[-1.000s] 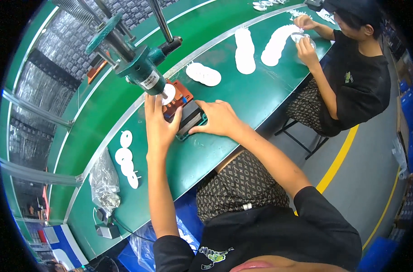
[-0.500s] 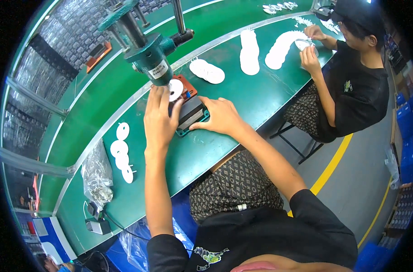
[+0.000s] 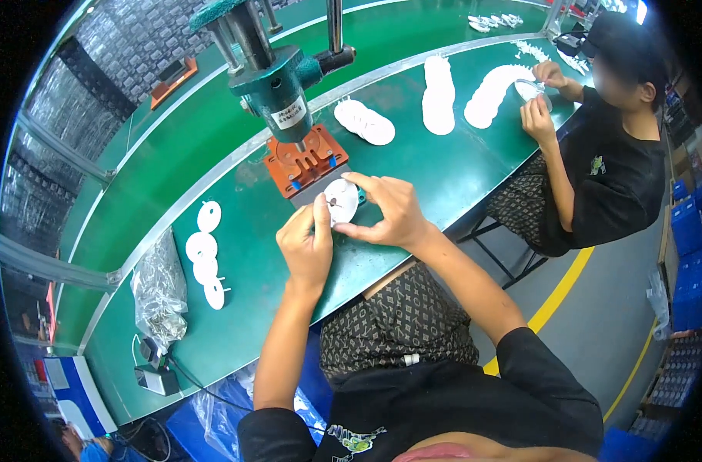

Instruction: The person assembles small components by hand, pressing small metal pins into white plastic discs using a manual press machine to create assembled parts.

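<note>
Gripping the white disc (image 3: 345, 199) at the middle of the frame, both hands have it by its edges. The left hand (image 3: 306, 242) is nearly closed, thumb and fingertips pinching near the disc's hole; the right hand (image 3: 397, 209) is curved wider, with thumb and forefinger at the far and near rim. Pressure looks light, so if one side lets go early, the disc could tip or slip out. Squeezing the rim unevenly could bend it, if it is as thin as it seems. What the left fingertips do at the hole is too small to tell.

Just beyond, toward the upper middle, the orange fixture (image 3: 326, 145) lies under the green press (image 3: 278, 96). A hand that strays under its ram (image 3: 302, 145) while it drops could be pinched, and a disc laid askew there could crack. Farther out, overlapping white discs (image 3: 366, 123) lie to the upper right of the fixture, and another row of discs (image 3: 205, 268) at left; a careless forearm or sleeve could scatter either group across the green table (image 3: 436, 177).
</note>
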Demonstrator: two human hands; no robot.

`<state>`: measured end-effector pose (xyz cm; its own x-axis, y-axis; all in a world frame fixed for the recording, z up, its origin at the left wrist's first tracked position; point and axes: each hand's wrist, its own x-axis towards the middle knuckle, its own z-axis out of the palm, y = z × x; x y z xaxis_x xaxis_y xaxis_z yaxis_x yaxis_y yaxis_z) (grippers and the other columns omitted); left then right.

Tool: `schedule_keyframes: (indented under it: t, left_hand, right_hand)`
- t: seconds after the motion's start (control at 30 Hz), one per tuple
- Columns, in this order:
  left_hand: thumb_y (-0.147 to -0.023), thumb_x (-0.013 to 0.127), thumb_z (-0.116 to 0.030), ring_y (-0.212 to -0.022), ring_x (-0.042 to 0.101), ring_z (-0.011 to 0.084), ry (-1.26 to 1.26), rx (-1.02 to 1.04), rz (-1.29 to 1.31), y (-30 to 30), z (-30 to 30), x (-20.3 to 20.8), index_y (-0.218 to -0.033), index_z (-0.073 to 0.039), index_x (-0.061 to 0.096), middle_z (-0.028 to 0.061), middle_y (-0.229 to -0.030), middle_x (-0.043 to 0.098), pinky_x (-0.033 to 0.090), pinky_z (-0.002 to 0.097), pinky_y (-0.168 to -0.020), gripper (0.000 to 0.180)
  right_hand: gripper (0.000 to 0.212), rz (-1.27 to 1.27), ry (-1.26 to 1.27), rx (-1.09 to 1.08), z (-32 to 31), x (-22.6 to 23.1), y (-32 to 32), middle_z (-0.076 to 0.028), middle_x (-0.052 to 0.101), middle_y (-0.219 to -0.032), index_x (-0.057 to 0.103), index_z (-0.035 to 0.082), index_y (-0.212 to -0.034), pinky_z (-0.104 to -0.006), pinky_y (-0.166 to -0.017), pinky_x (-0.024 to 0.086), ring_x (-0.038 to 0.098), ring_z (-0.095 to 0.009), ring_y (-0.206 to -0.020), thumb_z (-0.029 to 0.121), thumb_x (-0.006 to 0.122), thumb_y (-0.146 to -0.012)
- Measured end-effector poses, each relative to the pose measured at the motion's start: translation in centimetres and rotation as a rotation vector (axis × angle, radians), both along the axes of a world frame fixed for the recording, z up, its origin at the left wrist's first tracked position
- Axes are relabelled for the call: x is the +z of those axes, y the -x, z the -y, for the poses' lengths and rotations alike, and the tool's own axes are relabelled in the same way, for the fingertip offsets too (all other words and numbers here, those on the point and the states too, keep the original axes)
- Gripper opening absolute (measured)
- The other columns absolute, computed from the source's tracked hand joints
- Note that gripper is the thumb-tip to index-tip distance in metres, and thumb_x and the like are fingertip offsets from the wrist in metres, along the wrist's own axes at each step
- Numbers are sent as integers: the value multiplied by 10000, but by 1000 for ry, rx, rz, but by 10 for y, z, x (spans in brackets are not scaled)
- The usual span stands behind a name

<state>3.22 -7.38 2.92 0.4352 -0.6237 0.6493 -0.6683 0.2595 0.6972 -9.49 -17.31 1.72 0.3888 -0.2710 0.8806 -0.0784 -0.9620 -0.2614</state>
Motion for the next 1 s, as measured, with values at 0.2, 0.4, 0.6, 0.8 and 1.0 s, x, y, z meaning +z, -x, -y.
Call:
schedule_keyframes:
  t: [0.2, 0.4, 0.6, 0.8, 1.0]
  left_hand:
    - [-942, 573, -101, -569, 595, 197, -130, -16, -13, 5, 0, 0, -822, 53, 660, 138, -701, 646, 446, 314, -540, 214]
    - [-977, 502, -119, -667, 640, 130, -162, -170, -216, 10, 0, 7, -1026, 19, 672, 115, -882, 705, 506, 256, -620, 224]
    - [-989, 487, -131, -672, 630, 105, -186, -237, -150, 16, -4, 8, -971, 25, 671, 88, -838, 694, 474, 226, -572, 242]
    - [-945, 549, -82, -674, 656, 135, -246, -306, -51, 18, -6, 1, -924, 28, 676, 99, -816, 697, 520, 263, -610, 169]
    - [-896, 596, -54, -637, 681, 175, -220, -322, 97, 23, -9, 0, -873, 5, 679, 106, -743, 692, 525, 278, -582, 105]
  right_hand:
    - [686, -8, -35, -34, 1, 3, 3, -36, 560, -660, 600, 5, -1182, -278, -495, 427, 528, -156, -517, 304, 847, -617]
    - [687, 207, -379, -318, 30, 2, 17, -17, 428, -623, 544, 18, -1233, -235, -473, 357, 411, -68, -523, 203, 832, -638]
    - [665, -187, -404, -455, 91, -28, 35, -94, 565, -671, 592, 76, -1201, -375, -580, 469, 618, -250, -646, 439, 772, -674]
    - [669, -459, -459, -582, 97, -15, 21, -109, 642, -711, 606, 97, -1204, -409, -617, 484, 657, -293, -698, 509, 722, -690]
    - [622, -527, -508, -571, 89, -4, 22, -163, 696, -960, 618, 78, -1176, -441, -749, 519, 678, -324, -862, 472, 711, -704]
